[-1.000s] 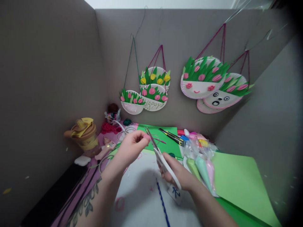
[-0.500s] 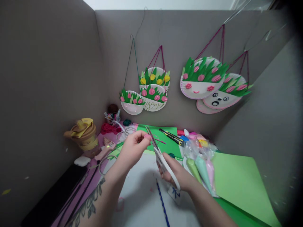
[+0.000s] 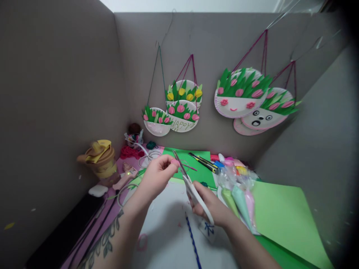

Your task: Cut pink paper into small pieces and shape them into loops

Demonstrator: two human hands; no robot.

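Note:
Between thumb and fingers, my left hand (image 3: pixel 159 175) pinches a small pink paper piece (image 3: pixel 175 163), mostly covered by the fingertips. White-handled scissors (image 3: pixel 193 190) are gripped in my right hand (image 3: pixel 209 203), with the blades pointing up and away beside the pink piece. The blades look nearly closed; whether they touch the paper I cannot tell. Below the hands a blue twisted pencil (image 3: pixel 192 239) lies on the white work surface (image 3: pixel 159 224). Close to it is a small white eraser-like block (image 3: pixel 207 228) with blue marks.
Green paper sheets (image 3: pixel 288 213) lie at right, beside bags of coloured clay (image 3: pixel 239 201). Black-and-yellow cutters (image 3: pixel 204 163) rest at the back. A lidded cup (image 3: pixel 101 160), a pink glue gun (image 3: pixel 125 179) and a black slab (image 3: pixel 67 231) stand left. Paper-plate flower baskets (image 3: pixel 183 116) hang on the back wall.
The scissor blades have drawn closer together. Both hands keep almost the same place, and the whole view has shifted very slightly.

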